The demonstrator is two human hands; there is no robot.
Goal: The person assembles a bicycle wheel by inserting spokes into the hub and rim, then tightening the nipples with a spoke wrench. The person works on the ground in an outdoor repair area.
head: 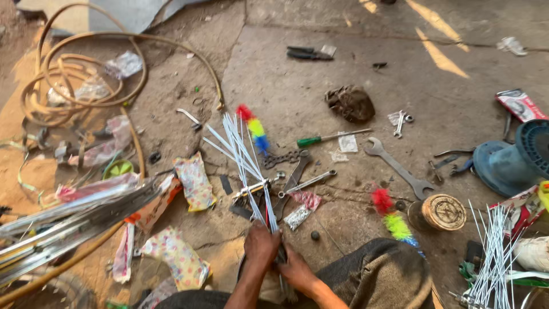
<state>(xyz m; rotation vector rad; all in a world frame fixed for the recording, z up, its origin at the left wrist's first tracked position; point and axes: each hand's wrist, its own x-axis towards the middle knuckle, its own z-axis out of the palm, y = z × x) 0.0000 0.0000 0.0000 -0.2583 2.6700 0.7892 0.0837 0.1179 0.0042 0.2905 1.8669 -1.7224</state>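
Two hands meet low in the middle of the view, and both are closed on one bundle of thin metal spokes: the left hand wraps the lower ends in a fist, the right hand pinches in just beside it, touching, so the rods are gathered at the bottom and fan out up and away over the concrete floor. Held that way, the loose tips spread freely while the gripped ends stay together. Far out to the left of the left hand lie coils of tan hose, then long shiny metal strips and scraps of patterned wrapping nearer in. Right under the fanned tips sit a small ratchet-like tool and a dark flat wrench, crowding the ground beneath the bundle. Beyond the tips, a rainbow-coloured brush and a green-handled screwdriver. Moving right of the right hand: a silver open-ended spanner, a second bright brush, a round wooden spool, and well apart, a second heap of spokes beside a blue plastic housing. A knee in grey cloth sits just beside the right hand.
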